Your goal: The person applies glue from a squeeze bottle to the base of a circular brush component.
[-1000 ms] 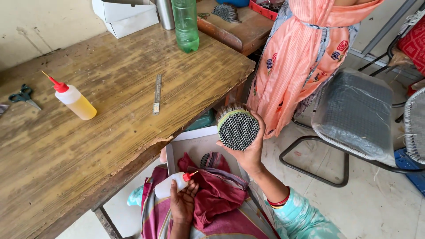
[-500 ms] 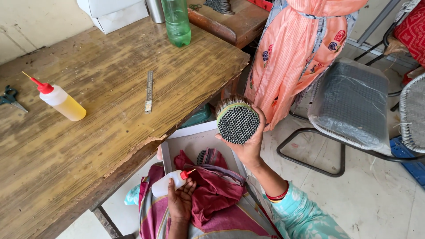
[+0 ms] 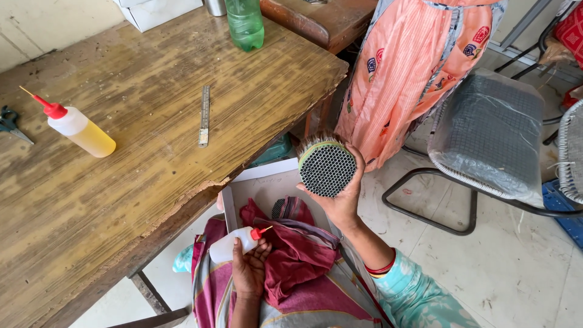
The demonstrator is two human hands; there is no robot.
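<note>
- The wooden table [image 3: 139, 158] fills the left and far part of my view; its near edge is chipped and rough.
- To the right stands a person in a peach patterned garment [image 3: 413, 67], just beside the table's right corner, and past them a black-framed chair [image 3: 486, 140] wrapped in clear plastic.
- A red cloth [image 3: 297, 267] lies bunched on my lap, with a white open box [image 3: 267, 188] just beyond it, under the table edge.
- A green plastic bottle [image 3: 245, 24] stands at the table's far edge.
- A squeeze bottle of yellow liquid [image 3: 82, 129] with a red nozzle lies on its side at the table's left; scissors [image 3: 11, 123] lie further left at the edge of view.
- My right hand [image 3: 340, 197] is raised over the box, its fingers wrapped around the back of a round honeycomb bundle [image 3: 327, 169], its dark cell face turned toward me, well apart from the table top.
- My left hand [image 3: 248, 267] rests on the cloth, fingers closed around a small white bottle [image 3: 234, 245] with a red tip, tilted, tip pointing right.
- A slim metal ruler [image 3: 204, 115] lies mid-table, running near to far.
</note>
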